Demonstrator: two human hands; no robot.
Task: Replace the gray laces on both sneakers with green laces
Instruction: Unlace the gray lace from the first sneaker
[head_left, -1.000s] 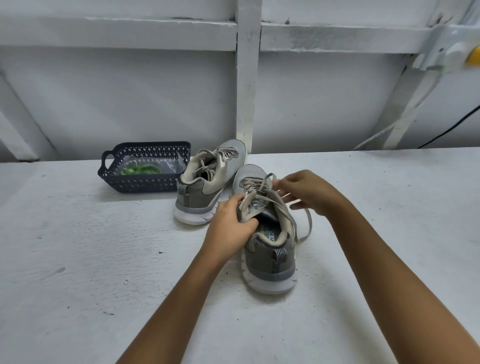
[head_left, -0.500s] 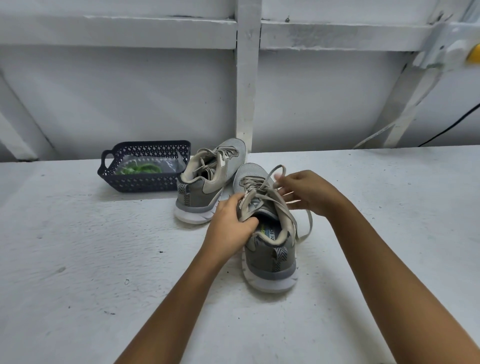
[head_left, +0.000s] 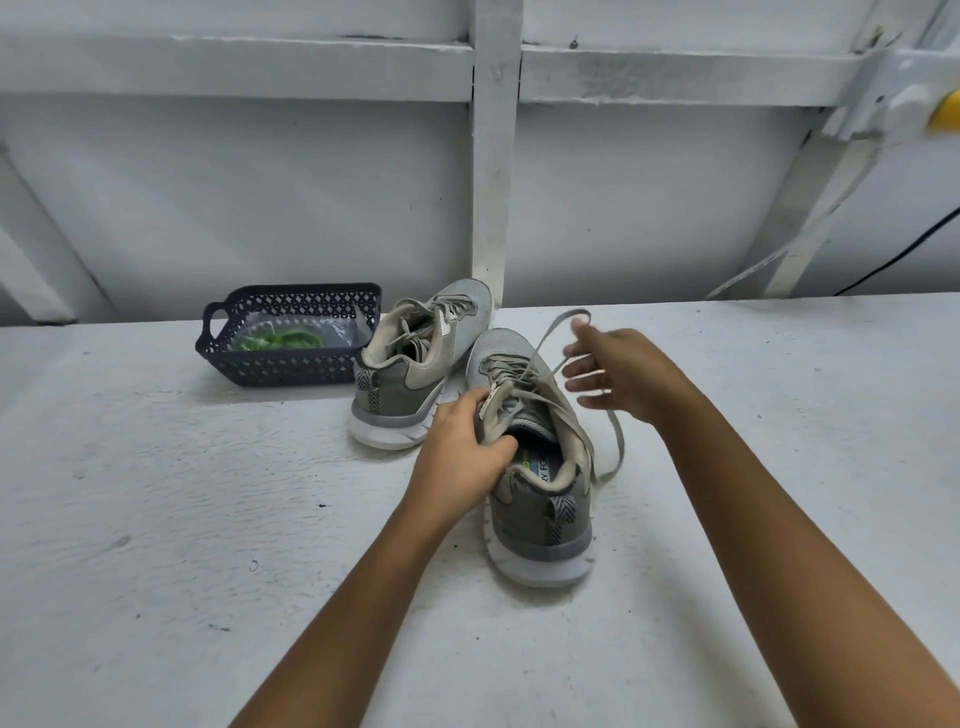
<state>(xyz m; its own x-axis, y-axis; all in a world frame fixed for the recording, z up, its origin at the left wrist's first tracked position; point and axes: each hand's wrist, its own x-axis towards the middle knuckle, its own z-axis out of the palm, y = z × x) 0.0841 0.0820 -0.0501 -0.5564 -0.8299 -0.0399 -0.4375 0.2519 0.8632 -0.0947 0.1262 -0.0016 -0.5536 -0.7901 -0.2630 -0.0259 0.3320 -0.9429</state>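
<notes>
White-painted wall (head_left: 260, 182) with timber framing at the back, white worktop (head_left: 208, 519) in front. Black cable (head_left: 893, 260) runs down the wall at far right.

Back left on the worktop: dark blue plastic basket (head_left: 291, 366) holding the green laces (head_left: 283, 339) in a clear bag. Not threaded into anything.

Far sneaker (head_left: 410, 384): gray, stands upright just right of the basket, heel toward the camera, toe toward the wall. Gray laces in its eyelets, loose.

Near sneaker (head_left: 540, 514): same model, heel toward the camera, sole on the worktop, toe close beside the far sneaker. Its gray lace (head_left: 620, 441) is untied but in the eyelets. One end trails down the right side of the sneaker onto the worktop. Another part rises in a thin loop from the upper eyelets toward the right hand.

Left hand (head_left: 462, 447): grips the near sneaker at the left edge of its opening, fingers curled over the rim, thumb on the outside.

Right hand (head_left: 623, 369): above and right of the near sneaker's toe, off the worktop, fingers (head_left: 576, 371) spread wide and straight, motion-blurred. Top of the lace loop sits right at the uppermost fingertip. Cannot tell whether the loop touches it. No pinch visible.

Both sneakers carry gray laces. Swap not done on either.
</notes>
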